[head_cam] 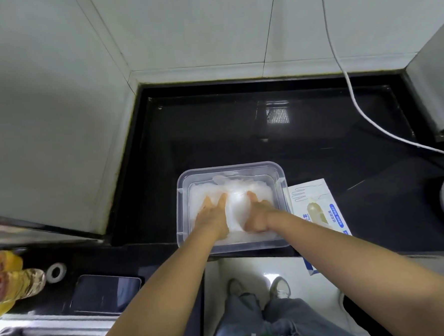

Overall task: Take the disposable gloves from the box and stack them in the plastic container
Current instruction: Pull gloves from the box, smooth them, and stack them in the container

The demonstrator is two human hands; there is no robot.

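In the lower middle of the frame we see the left hand (213, 215) and right hand (257, 213) side by side inside the plastic container (181, 196). Both lie flat with fingers stretched on the stacked disposable gloves (242, 186) beneath them. The box (319, 208) lies just right of the container.

A glossy black counter (213, 132) sits in a corner of pale tiled walls (181, 27), with a patch of light (278, 115) reflected near its back edge. A white cable (351, 92) comes down the back wall toward the counter's right edge. The floor (250, 268) below is white.
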